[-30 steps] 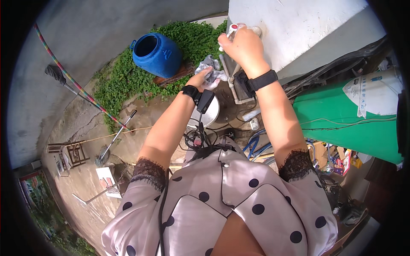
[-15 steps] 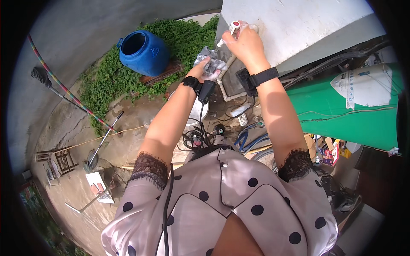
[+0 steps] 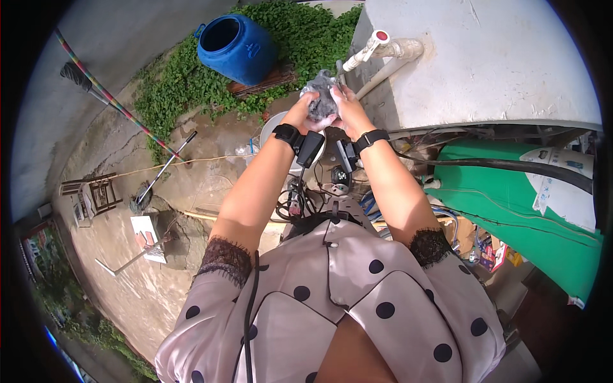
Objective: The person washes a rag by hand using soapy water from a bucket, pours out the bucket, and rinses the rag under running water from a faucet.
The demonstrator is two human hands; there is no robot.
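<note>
Grey cloth [image 3: 322,96], bunched up, between left hand [image 3: 299,113] and right hand [image 3: 350,111]

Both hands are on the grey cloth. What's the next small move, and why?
I'd probably squeeze the grey cloth between the left hand and right hand: both hold it bunched, and what looks like white suds clings to it. Drips might fall toward the white bucket, partly visible lower in view.
</note>
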